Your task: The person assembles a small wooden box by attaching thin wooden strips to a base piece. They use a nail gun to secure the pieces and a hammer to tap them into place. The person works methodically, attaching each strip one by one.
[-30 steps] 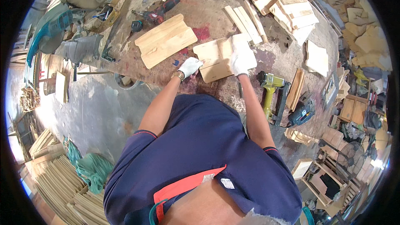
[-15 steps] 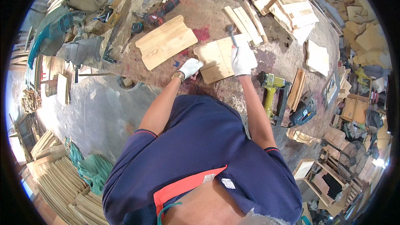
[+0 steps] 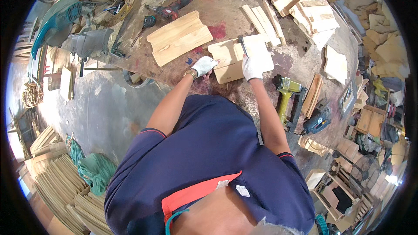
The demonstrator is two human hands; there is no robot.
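A pale wooden panel of joined boards (image 3: 229,73) lies on the worktable in front of me. My left hand (image 3: 203,66), in a white knit glove with a watch at the wrist, is closed on the panel's left edge. My right hand (image 3: 252,66), also gloved, is wrapped round the handle of a hammer (image 3: 242,43). The hammer's dark head is over the panel, pointing away from me; whether it touches the wood I cannot tell. Left of this panel lies a second wooden panel (image 3: 179,38) with notched ends.
A yellow-green nail gun (image 3: 286,97) lies to the right, beside wood strips (image 3: 312,95) and a blue power tool (image 3: 317,123). A cordless drill (image 3: 174,8) lies beyond the second panel. Stacked boards (image 3: 311,13) fill the far right; a mitre saw (image 3: 58,28) stands left.
The hammer head has come nearer to me and slightly left over the panel, with my right hand following. My left hand stays at the panel's edge. The whole view has shifted a little.
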